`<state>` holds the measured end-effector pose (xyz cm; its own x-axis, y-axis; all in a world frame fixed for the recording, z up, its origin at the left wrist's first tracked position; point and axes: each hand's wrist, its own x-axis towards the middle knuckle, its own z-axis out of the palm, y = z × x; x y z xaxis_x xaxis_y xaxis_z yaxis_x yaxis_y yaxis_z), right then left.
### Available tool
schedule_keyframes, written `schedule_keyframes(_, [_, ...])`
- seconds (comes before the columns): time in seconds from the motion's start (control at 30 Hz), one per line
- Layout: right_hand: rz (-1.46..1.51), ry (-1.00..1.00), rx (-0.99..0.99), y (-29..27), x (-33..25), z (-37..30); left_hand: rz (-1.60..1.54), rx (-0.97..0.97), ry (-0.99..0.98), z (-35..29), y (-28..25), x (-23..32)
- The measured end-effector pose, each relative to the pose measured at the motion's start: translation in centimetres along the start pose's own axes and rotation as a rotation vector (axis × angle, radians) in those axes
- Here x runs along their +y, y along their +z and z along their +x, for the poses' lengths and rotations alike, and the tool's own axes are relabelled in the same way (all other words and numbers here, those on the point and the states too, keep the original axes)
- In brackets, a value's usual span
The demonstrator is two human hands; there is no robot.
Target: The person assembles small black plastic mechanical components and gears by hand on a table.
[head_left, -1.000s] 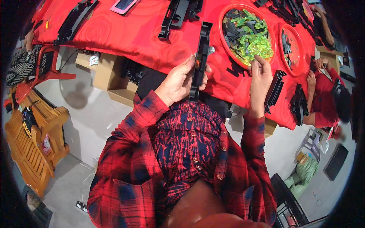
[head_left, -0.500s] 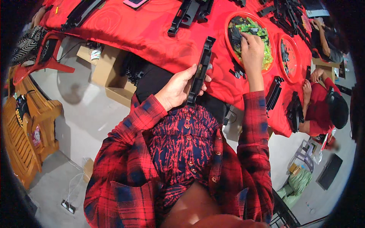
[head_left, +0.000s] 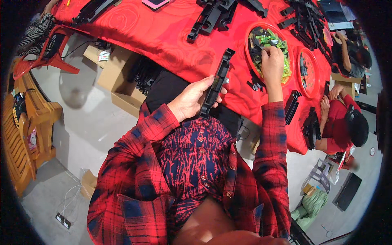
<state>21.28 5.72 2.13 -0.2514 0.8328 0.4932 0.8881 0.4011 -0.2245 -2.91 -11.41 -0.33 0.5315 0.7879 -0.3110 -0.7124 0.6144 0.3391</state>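
My left hand [head_left: 188, 99] is closed around a long, narrow black plastic part [head_left: 219, 77], tilted with its far end up and to the right over the table's edge. The thumb presses on one side and fingertips show on the other. At the right, my right hand [head_left: 272, 68] is over a red oval basket [head_left: 247, 45] of small black, green and yellow-green pieces [head_left: 284, 60]. Its fingers are pinched together and point down among the pieces. Whatever lies between those fingertips is hidden.
A second red basket [head_left: 301, 77] with a few dark pieces stands right of the first. Black parts [head_left: 212, 18] lie farther back on the red tablecloth [head_left: 163, 36]. Co-workers, one in a red shirt [head_left: 339, 122], sit at the right. An open cardboard box [head_left: 122, 96] stands below the table's edge.
My right hand has drawn slightly toward me within the basket and its fingers are more curled together. The left hand keeps its hold on the black part. The whole view has shifted a little.
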Motion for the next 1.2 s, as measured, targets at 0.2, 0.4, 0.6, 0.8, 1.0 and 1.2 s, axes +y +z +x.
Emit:
schedule_keyframes(0.2, [0.060, 0.004, 0.051, -0.8, 0.3, -0.1, 0.011, -0.003, -0.014, 0.3, -0.3, 0.1])
schedule_keyframes(0.4, [0.753, 0.508, -0.144, -2.4, -1.2, -0.9, -0.007, -0.048, -0.001, 0.2, -0.1, 0.0])
schedule_keyframes(0.6, [1.304, 0.768, -0.377, -5.5, -3.8, -3.4, 0.118, -0.053, 0.123, -0.6, 0.8, 0.6])
schedule_keyframes(0.8, [1.174, 0.555, -0.328, -7.3, -8.3, -6.9, 0.190, -0.034, 0.141, -1.2, 1.5, 0.9])
schedule_keyframes(1.0, [0.516, -0.071, -0.034, -8.6, -11.8, -8.8, 0.238, -0.020, 0.125, -1.6, 2.4, 0.6])
schedule_keyframes(1.2, [0.410, -0.263, 0.060, -8.0, -12.2, -10.0, 0.220, -0.042, 0.117, -1.9, 3.3, 0.4])
